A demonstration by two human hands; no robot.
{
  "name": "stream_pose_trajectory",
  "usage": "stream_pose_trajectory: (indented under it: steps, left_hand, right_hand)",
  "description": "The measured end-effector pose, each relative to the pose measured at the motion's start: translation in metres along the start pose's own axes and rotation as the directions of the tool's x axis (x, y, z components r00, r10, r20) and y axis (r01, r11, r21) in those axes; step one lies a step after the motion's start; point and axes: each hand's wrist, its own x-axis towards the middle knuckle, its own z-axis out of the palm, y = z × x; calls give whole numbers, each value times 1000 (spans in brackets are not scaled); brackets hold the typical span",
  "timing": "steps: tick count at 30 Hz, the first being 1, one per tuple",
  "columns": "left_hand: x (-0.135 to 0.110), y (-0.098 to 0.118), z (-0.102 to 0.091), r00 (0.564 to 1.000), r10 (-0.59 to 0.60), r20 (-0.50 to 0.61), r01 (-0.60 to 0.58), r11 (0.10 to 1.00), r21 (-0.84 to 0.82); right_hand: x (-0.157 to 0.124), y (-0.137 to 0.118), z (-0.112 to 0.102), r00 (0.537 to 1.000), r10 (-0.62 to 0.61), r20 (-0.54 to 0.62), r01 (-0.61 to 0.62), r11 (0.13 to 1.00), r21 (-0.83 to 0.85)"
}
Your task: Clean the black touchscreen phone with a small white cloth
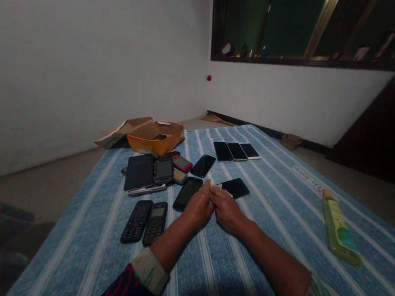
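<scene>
Both hands meet over the middle of the striped bed, fingers closed together. My left hand (199, 206) is curled with its thumb side up; what sits inside its fingers is hidden. My right hand (227, 209) closes on a small piece of white cloth or tissue (229, 194), whose edge shows past the fingers. Just beyond the right hand is a black smartphone (237, 187); I cannot tell whether it is touched. Beside my left hand lies another dark phone (186, 193). A black smartphone (203, 165) rests farther back.
Two keypad phones (137, 221) lie at front left. Behind them are a black tablet-like device (140, 172), a pink phone (183, 163) and an open orange box (155, 144). Three smartphones (237, 151) line up at the back. A yellow-green bottle (339, 232) lies right.
</scene>
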Motion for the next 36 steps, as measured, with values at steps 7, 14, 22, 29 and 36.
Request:
stream_pose_trajectory:
  steps: [7,14,22,29,36]
  left_hand:
    - [0,-7,4,999,19,-28,-20,999,-34]
    - [-2,-3,2,999,-32,-31,31,999,-19]
    - [-2,-6,0,998,-39,-41,38,999,-4]
    - [-2,-7,-5,996,-76,-39,78,996,47]
    - [-5,-5,-8,997,-73,-32,76,992,103]
  right_hand:
    - [4,3,1,998,-1,59,4,999,-51]
    - [10,39,-7,993,112,-33,-116,983,-144]
    - [-12,68,-19,936,253,-245,-295,943,-153]
    - [-8,29,-3,986,101,-131,-116,987,-110]
    - [-10,-3,-3,998,-61,-20,60,996,-65]
